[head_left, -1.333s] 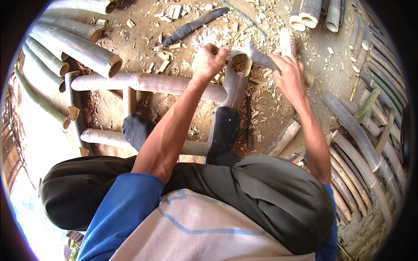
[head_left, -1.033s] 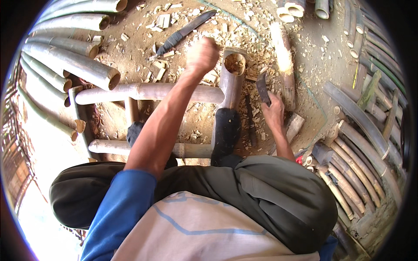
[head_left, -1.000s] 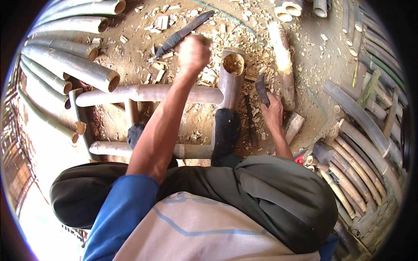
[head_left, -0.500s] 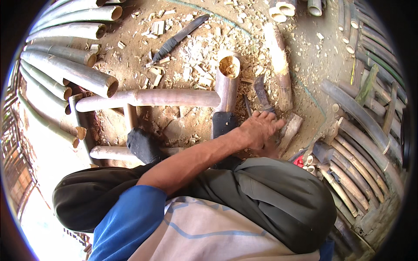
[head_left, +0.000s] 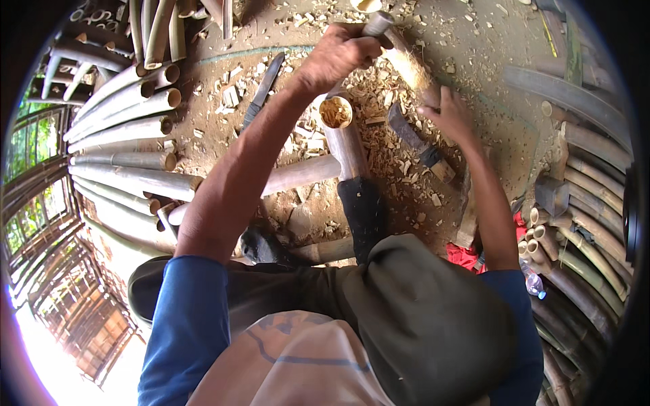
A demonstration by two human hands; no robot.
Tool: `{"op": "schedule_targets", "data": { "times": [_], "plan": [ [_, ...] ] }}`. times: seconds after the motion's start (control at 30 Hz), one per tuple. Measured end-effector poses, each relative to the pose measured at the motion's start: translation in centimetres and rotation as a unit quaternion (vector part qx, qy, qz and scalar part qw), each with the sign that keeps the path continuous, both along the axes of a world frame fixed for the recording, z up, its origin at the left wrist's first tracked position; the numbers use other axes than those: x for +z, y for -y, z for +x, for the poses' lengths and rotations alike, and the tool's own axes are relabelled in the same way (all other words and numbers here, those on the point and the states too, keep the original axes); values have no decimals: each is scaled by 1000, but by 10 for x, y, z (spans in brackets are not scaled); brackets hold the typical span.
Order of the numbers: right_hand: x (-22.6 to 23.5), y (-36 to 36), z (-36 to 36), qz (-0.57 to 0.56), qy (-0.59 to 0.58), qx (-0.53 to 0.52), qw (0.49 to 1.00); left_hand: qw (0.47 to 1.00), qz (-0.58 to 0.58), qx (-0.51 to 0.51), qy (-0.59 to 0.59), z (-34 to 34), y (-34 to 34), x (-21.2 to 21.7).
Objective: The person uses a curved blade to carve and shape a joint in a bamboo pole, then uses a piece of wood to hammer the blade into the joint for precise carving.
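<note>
Head: bamboo piece (head_left: pixel 406 57) (angled) in left hand (head_left: pixel 335 57)

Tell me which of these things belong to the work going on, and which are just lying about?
In use:
left hand gripping a bamboo piece
right hand resting on that same piece
upright bamboo tube just below the left hand
curved chopping knife beside the right hand

Lying about:
long knife on the ground
stacked bamboo poles
red cloth
wood chips

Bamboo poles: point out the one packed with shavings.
The short bamboo pole below the left hand; its open end is full of shavings, the stacked poles' ends are hollow.
</note>
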State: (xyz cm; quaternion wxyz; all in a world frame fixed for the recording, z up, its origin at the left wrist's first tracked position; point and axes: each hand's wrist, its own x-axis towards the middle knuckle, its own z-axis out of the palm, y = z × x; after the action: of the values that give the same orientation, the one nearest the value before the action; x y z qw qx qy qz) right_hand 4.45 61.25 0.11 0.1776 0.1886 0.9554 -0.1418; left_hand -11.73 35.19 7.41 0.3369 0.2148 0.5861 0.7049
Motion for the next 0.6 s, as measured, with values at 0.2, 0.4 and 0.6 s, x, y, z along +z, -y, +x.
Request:
{"op": "schedule_targets", "data": {
  "times": [0.2,0.4,0.6],
  "plan": [
    [3,1,21,-237,-83,-130,959,991,-64,-114,25,-3,-17,-22],
    [57,22,93,-456,-270,-250,810,937,-242,-246,-56,-4,-49,-35],
    [97,31,114,-554,-254,-362,705,884,-312,-343,-45,-1,-70,-37]
  ]
}}
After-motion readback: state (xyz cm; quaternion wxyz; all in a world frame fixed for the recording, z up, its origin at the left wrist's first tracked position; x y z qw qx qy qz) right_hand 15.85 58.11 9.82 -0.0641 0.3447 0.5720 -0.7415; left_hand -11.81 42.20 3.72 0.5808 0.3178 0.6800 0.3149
